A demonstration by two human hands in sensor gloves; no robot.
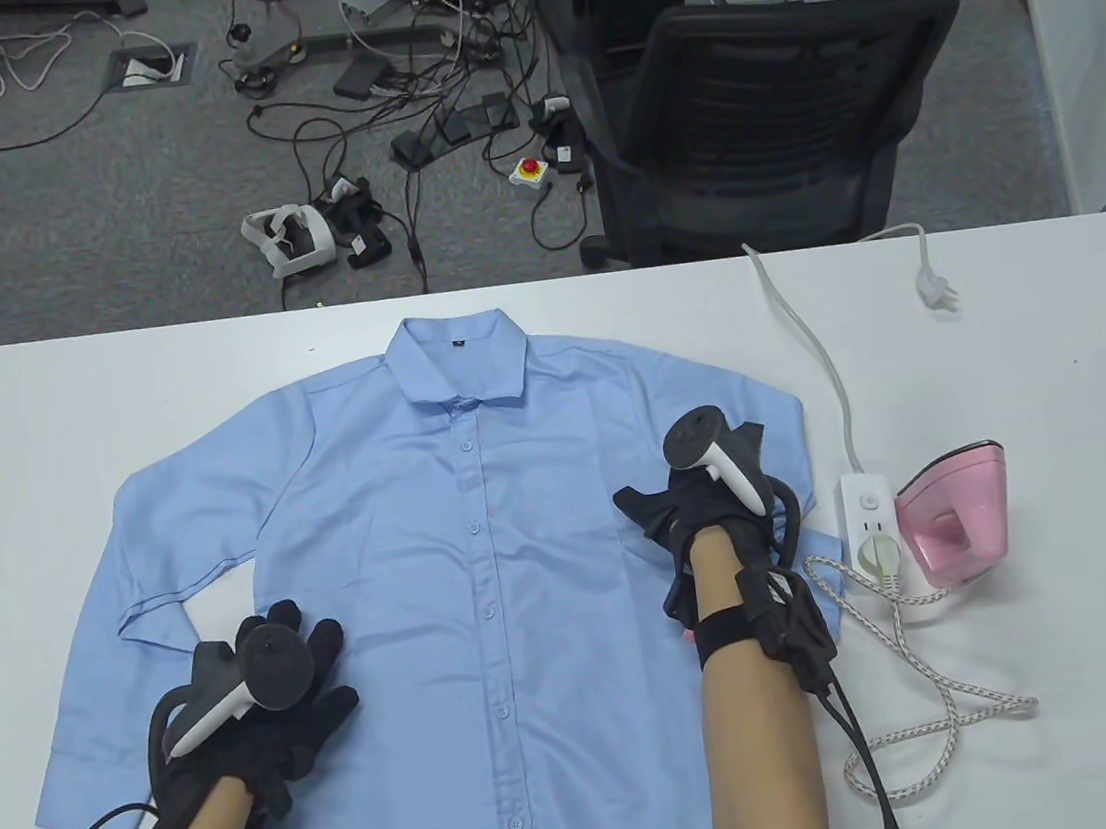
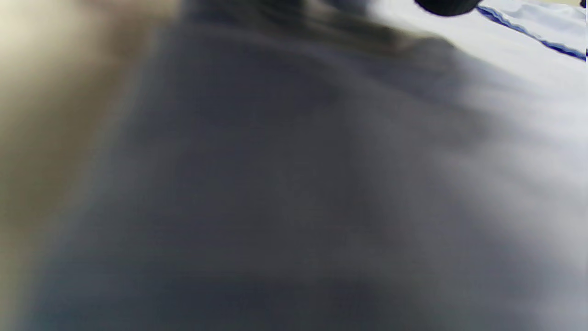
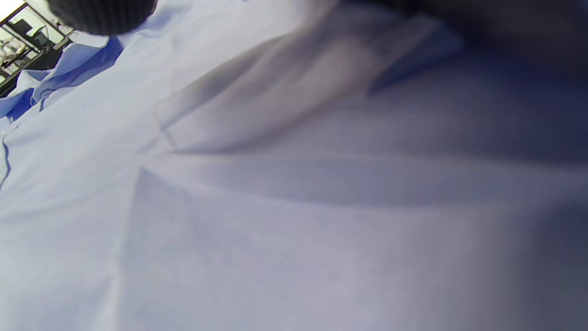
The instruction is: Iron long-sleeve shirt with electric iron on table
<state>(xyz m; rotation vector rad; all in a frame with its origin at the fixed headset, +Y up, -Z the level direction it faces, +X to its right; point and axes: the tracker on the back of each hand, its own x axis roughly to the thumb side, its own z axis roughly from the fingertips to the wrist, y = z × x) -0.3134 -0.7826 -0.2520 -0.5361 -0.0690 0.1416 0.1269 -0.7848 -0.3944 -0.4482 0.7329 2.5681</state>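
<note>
On the white bench [image 1: 30, 418] the light-blue shirt [image 1: 451, 568] is lying face up, buttoned, collar at the far side, sleeves folded down along its sides. Left hand [image 1: 275, 690] is resting flat on the lower left front, fingers [image 1: 324, 644] spread apart and straight. Right hand [image 1: 700, 507] is pressing the right chest area, fingers looking extended, not clamping anything. Pink iron [image 1: 953, 516] is standing just right of the shirt, beside a white power strip [image 1: 868, 522], its braided cord [image 1: 938, 679] plugged in. Both wrist views are showing only blurred shirt fabric.
</note>
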